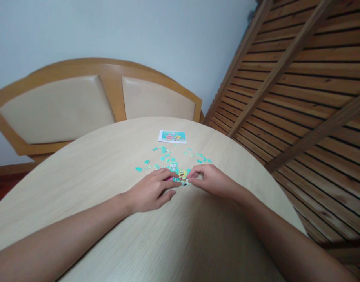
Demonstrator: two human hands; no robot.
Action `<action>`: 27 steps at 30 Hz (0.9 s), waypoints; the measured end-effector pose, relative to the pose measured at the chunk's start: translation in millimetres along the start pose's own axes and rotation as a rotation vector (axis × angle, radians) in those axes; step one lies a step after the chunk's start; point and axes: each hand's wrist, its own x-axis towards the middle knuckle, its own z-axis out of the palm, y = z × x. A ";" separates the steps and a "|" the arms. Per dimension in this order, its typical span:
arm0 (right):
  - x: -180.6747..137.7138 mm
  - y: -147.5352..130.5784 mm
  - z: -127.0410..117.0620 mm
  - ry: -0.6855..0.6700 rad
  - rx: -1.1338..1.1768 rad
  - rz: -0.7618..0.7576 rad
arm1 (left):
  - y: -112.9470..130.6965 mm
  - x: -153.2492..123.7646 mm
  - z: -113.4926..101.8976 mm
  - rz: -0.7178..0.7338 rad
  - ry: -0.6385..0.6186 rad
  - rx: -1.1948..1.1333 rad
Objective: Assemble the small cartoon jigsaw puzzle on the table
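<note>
A partly joined jigsaw puzzle [182,174] with a yellow cartoon figure lies flat on the table, between my two hands. My left hand [155,188] rests over its left side, fingers stretched out and fingertips touching the pieces; a bit of pink shows beside them. At the right edge of the yellow figure, my right hand [208,179] has thumb and forefinger pinched together. Whatever is in that pinch is too small to make out. Loose teal puzzle pieces [165,156] are scattered just beyond the hands, with more teal pieces [203,159] to the right.
A picture card [172,136] with pink and yellow cartoon figures lies beyond the pieces on the round wooden table [109,156]. Behind the table stands a bench with cream padded panels [56,109] against a pale wall. Wooden slats [300,98] rise on the right.
</note>
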 end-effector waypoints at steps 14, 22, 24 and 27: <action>4.1 -0.3 4.4 0.083 0.032 -0.116 | 11.8 0.4 -6.0 0.271 -0.143 -0.114; 4.7 -5.4 10.5 0.091 0.144 -0.103 | 29.8 -3.0 -2.7 0.316 -0.170 -0.045; 4.5 -7.0 11.5 0.095 0.166 -0.102 | 35.2 -3.6 -1.2 0.306 -0.185 -0.026; 4.3 -8.6 13.9 0.096 0.203 -0.120 | 45.0 -3.9 1.2 0.267 -0.198 -0.030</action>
